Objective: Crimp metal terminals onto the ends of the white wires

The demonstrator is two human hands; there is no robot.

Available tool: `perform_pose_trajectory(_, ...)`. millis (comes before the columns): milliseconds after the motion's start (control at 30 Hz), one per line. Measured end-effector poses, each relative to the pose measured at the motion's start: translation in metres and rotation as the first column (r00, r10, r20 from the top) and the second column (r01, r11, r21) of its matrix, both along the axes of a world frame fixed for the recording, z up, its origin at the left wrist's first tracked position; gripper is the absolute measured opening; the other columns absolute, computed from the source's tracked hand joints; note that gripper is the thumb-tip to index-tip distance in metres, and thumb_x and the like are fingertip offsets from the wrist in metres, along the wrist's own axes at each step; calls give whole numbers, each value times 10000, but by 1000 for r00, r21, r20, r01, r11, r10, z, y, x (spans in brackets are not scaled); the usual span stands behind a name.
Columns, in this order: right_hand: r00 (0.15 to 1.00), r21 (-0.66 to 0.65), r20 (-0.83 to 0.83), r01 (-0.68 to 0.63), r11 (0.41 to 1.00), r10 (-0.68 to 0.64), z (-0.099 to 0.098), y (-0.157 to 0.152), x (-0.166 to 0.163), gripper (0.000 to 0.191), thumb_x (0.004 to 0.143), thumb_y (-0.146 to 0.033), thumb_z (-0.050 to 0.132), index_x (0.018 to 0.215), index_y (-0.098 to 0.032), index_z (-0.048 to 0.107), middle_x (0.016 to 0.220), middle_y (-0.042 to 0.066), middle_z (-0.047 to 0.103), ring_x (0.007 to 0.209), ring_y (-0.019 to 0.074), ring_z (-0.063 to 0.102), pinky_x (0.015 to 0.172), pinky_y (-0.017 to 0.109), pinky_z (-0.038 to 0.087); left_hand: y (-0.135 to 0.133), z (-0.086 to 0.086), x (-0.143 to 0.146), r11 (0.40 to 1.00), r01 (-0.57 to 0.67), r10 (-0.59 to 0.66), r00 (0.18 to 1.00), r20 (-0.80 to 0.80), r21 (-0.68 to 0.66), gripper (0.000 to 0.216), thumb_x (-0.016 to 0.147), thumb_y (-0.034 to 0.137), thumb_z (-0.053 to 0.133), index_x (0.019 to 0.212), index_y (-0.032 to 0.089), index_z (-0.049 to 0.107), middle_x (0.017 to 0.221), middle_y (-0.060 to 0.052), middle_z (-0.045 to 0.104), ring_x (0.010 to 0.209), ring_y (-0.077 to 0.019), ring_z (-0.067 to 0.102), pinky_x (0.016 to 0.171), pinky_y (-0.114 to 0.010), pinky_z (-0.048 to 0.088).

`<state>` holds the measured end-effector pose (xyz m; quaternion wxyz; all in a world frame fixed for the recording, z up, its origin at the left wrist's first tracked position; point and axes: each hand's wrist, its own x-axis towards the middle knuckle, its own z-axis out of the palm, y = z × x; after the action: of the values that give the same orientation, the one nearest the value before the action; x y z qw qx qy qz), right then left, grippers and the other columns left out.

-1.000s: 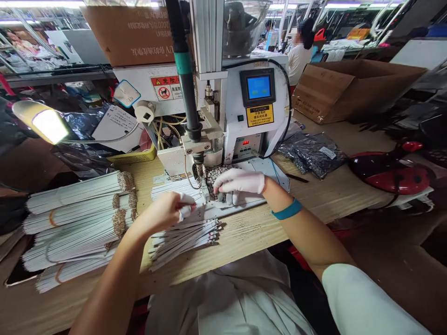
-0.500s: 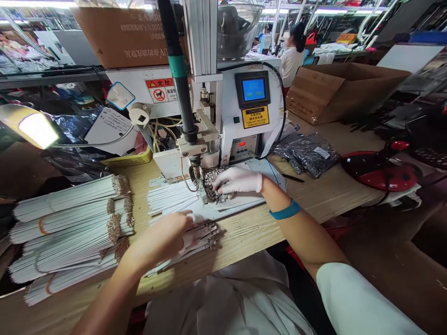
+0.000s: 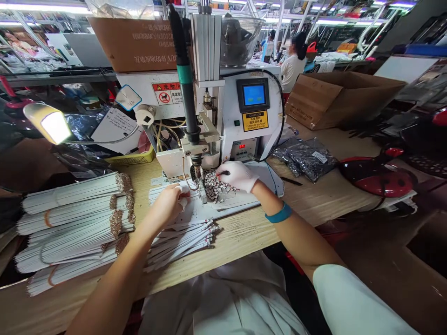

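Note:
My left hand is curled, its taped fingertips pinching the end of a white strip just left of the machine's pressing head. My right hand, in a white glove, is closed in a pinch over a heap of small metal pieces on the white machine plate; what it pinches is too small to name. A loose pile of finished white strips lies on the wooden bench just below my left hand.
Banded bundles of white strips lie at the left. A white machine with a blue screen stands behind. A lamp glows at the left. Dark plastic bags, a red object and a cardboard box sit right. Another person works far back.
My left hand dropped to the finished pile, then rose back up to the strip beside the pressing head. My right hand shifted from lying over the metal pieces to a pinch nearer the head.

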<state>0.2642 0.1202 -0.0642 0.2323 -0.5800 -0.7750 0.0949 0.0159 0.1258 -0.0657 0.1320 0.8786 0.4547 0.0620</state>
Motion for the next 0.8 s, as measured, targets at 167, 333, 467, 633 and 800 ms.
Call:
perform_pose_trajectory(167,997,-57,-37,-63,996,61,1,-1,-4,175,719,-187,578,824,-197,717,829,6,687,779,143,590,678,230,411,0,1,3,999,-23,27,996,90,-48,307,677,129,459,879,165,688,798,-56,677,693,-163,593,630,-217,422)
perform_pose_trajectory(333,998,-17,-40,-41,999,41,-1,1,-2,186,755,-221,566,864,-192,713,852,18,677,793,144,578,677,232,395,2,5,-4,987,-142,149,983,104,-72,234,682,190,484,776,168,698,682,-31,684,628,-162,600,579,-204,411)
perform_pose_trajectory(467,999,-78,-24,-42,996,40,-8,3,-14,150,726,-191,579,805,-186,706,798,15,670,754,140,569,651,230,380,2,10,-5,987,-104,128,971,203,-125,262,731,312,504,818,148,689,768,-37,695,683,-170,605,621,-215,428)
perform_pose_trajectory(633,987,-89,-162,-6,996,-8,-1,0,-17,115,731,-214,585,768,-158,678,779,22,670,734,135,570,627,225,381,2,8,-6,977,-18,89,941,326,-215,369,772,419,494,919,126,663,752,-35,668,684,-165,575,617,-222,415)
perform_pose_trajectory(800,888,-271,-449,-31,962,-97,8,-7,-17,129,754,-211,545,795,-131,637,727,23,645,522,93,546,476,204,384,3,9,-6,948,43,95,909,407,-316,406,768,477,503,856,116,665,774,-38,659,704,-158,554,637,-216,406)
